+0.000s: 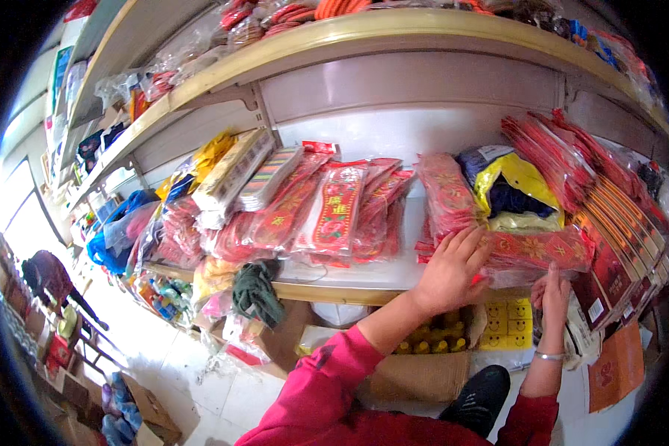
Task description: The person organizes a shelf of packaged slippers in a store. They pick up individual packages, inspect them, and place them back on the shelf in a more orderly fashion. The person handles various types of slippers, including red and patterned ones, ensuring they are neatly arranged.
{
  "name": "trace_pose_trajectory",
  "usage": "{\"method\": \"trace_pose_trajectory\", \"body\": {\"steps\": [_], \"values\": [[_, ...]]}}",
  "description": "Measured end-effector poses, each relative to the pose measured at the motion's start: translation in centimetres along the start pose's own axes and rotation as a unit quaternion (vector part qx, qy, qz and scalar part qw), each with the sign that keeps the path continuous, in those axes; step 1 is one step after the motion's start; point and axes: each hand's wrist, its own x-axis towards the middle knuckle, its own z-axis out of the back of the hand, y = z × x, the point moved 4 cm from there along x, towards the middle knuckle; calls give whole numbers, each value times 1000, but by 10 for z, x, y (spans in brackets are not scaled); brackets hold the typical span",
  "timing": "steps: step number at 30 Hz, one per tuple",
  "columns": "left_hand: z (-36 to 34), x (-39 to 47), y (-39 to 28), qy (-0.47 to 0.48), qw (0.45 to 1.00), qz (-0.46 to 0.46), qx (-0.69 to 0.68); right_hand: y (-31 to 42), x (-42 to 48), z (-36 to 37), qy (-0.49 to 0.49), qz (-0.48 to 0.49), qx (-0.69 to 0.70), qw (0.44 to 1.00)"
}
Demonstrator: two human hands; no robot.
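Note:
My left hand [451, 270] lies palm down over the left end of a red patterned packet [541, 248] in clear plastic, its fingers slightly apart. That packet lies sideways on a pile along the shelf's front edge; its contents look like insoles. At the packet's front side is my right hand [552, 292], index finger raised against it and the other fingers curled. Just behind my left hand, another red packet [449, 192] points toward the back wall. A yellow-and-clear bag of dark blue cloth [513, 192] sits behind the sideways packet.
Several red packets [334, 206] and a striped bundle [270, 178] fill the shelf leftward. Brown-red boxes [613, 262] are stacked at right. An upper shelf [401, 30] overhangs. Below stand a carton [418, 373] of yellow-capped bottles and yellow smiley-face packs [507, 323]. Dark green cloth [256, 292] hangs over the edge.

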Motion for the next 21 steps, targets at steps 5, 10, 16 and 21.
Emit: {"method": "trace_pose_trajectory", "body": {"steps": [5, 10, 16, 21], "values": [[58, -56, 13, -54, 979, 28, 192, 11, -35, -27, 95, 57, 57, 992], [120, -83, 45, -15, 920, 139, 366, 29, -74, -90, 264, 24, 93, 960], [144, -98, 91, -31, 923, 171, 342, 61, -111, -144, 383, 72, 63, 919], [171, -101, 95, -364, 907, 181, 109, 65, -122, -151, 344, 176, 93, 918]]}}
